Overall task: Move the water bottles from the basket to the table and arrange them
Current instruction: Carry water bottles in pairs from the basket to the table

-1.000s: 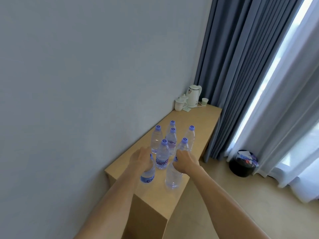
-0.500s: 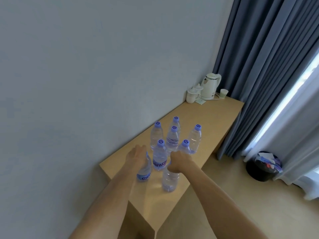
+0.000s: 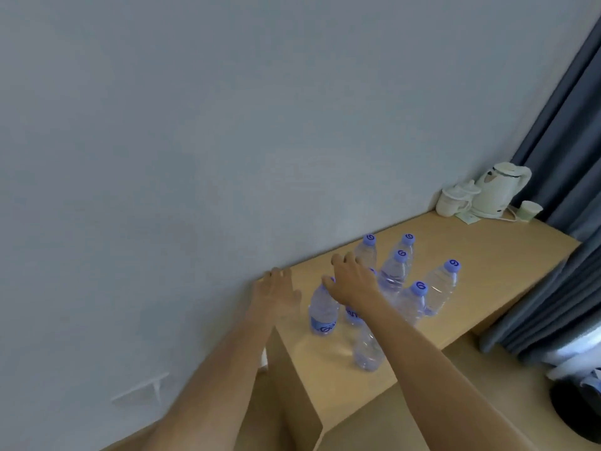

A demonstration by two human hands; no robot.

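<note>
Clear plastic water bottles with purple caps point(image 3: 395, 271) stand upright, clustered on the light wooden table point(image 3: 487, 255) near its wall side. Left hand point(image 3: 276, 296) is spread, holding nothing, beside the nearest bottle point(image 3: 322, 312); right hand point(image 3: 353, 281) hovers unclenched over the cluster. Judged light, thin-walled, easily toppled; grip mid-body. The nearest bottles stand close to the front edge; open room lies toward the white kettle point(image 3: 499, 190).

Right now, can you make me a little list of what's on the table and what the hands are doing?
bottles: eight with blue caps, upright, clustered
table: tan, against the wall
kettle: white, far end
cups: white, by the kettle
left hand: open, beside the bottles, holding nothing
right hand: open, over the bottles
</note>
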